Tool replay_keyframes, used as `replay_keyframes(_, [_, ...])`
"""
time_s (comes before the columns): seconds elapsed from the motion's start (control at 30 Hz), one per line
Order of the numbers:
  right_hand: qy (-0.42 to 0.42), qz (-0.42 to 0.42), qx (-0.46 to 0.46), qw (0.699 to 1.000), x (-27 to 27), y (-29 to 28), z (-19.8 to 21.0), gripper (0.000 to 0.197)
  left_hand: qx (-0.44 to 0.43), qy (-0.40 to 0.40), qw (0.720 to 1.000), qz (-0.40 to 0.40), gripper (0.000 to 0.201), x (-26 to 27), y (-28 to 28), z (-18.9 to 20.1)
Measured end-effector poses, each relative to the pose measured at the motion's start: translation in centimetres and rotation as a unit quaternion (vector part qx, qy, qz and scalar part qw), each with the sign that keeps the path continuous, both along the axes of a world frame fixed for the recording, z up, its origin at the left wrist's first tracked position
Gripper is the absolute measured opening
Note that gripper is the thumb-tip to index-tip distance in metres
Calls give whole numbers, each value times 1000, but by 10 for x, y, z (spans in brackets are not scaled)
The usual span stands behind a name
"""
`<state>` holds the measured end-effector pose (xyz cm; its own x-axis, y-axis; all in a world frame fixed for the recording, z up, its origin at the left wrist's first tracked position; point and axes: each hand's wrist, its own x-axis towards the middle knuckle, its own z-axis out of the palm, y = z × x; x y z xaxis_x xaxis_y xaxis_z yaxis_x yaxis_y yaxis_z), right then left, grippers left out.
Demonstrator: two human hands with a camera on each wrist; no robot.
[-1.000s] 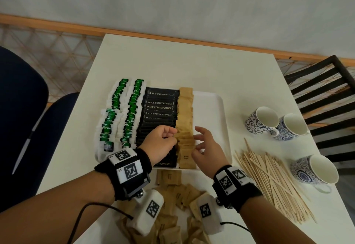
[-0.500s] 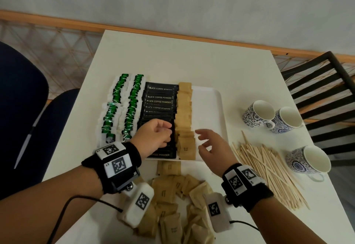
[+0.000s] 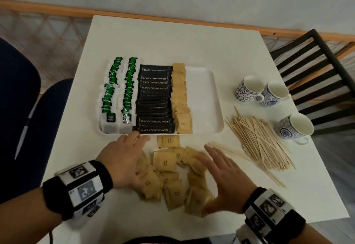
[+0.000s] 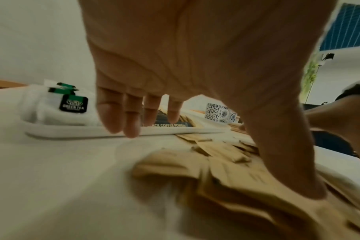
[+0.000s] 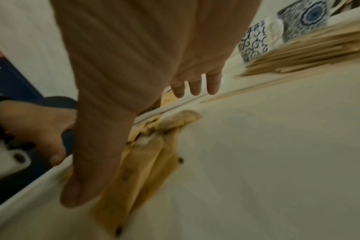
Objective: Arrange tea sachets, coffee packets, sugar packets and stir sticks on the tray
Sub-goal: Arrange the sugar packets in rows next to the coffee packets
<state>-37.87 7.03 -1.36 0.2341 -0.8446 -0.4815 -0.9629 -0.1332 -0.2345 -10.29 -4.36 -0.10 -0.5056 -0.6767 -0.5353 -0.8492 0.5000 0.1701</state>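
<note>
A white tray (image 3: pixel 203 98) holds two rows of green tea sachets (image 3: pixel 117 94), a stack of black coffee packets (image 3: pixel 154 99) and one column of brown sugar packets (image 3: pixel 180 98); its right part is bare. Several loose sugar packets (image 3: pixel 172 174) lie in a pile on the table in front of the tray. My left hand (image 3: pixel 128 159) is at the pile's left side with fingers straight, its thumb (image 4: pixel 294 170) lying on the packets (image 4: pixel 226 178). My right hand (image 3: pixel 219 178) stands edge-on at the pile's right side, fingers straight. Neither hand holds a packet. Wooden stir sticks (image 3: pixel 259 144) lie heaped to the right.
Three blue-patterned cups (image 3: pixel 249 88) (image 3: pixel 274 94) (image 3: pixel 295 126) stand at the table's right edge behind the sticks. A black slatted chair (image 3: pixel 322 74) is at the right, a dark blue chair (image 3: pixel 23 98) at the left. The table's (image 3: pixel 172 38) far half is bare.
Both hands have pulled back from the sugar column on the tray to the loose pile in front of it. The left hand, curled before, now has straight fingers.
</note>
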Motion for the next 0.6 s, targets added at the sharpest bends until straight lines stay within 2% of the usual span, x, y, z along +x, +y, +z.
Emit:
replay_keyframes(0.07, [5,35,-2,999,5,10,-12,130,5,-38,999,16,139,2,15,-6])
replay_keyframes(0.17, [14,52,-40,998,12,10,-22,120,28,-33,998,56,138,0,36,-15])
replay_keyframes(0.43, [-83,-3,-51,995,28,-42,-20,83,37,88,982,164,96,-29,42,-26])
replay_keyframes(0.6, [-112,-48,-65,990,32,-57,-27,78,23,91,986,140,89,-49,36,-24])
